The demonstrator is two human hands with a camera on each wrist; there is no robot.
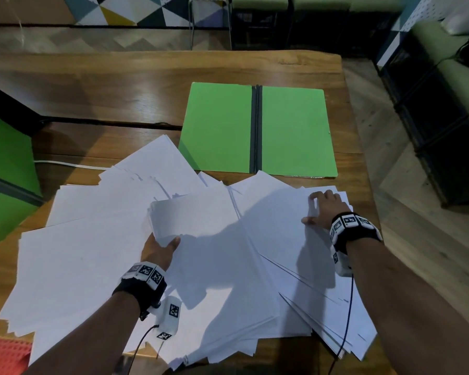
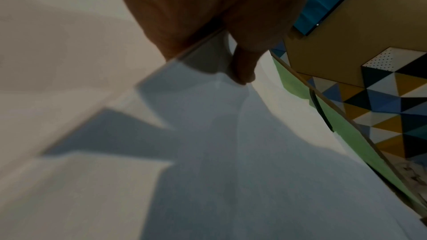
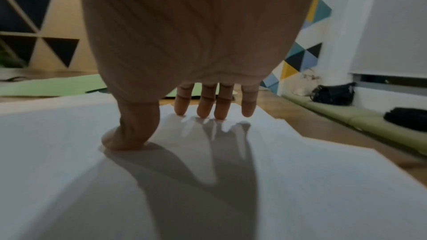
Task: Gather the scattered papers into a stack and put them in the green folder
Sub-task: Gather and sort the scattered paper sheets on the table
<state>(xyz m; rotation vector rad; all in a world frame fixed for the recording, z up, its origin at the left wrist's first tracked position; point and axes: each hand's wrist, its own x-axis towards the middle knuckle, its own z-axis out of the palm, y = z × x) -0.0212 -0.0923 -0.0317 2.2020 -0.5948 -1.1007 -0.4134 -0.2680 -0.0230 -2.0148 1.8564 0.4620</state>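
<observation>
You are looking down at a wooden table [image 1: 119, 77] with a triangle-patterned wall [image 1: 136, 9] along the top of the frame. At the left edge a green panel [image 1: 6, 169] stands beside the table, and a red mat [image 1: 3, 355] shows in the lower left corner. A white cable [image 1: 65, 164] runs out from under the scattered papers [image 1: 73, 253], which fan across the whole lower half of the frame. Your left hand [image 1: 159, 250] at lower centre grips a sheaf of sheets [image 1: 190, 215], thumb on top, its edge raised off the pile. Above centre the green folder [image 1: 257, 131] lies open and flat, its near corner covered by loose sheets. At centre right, your right hand [image 1: 325, 209] lies spread on the papers, fingertips [image 3: 203, 110] and thumb pressing down. Green benches [image 1: 444, 77] fill the upper right.
</observation>
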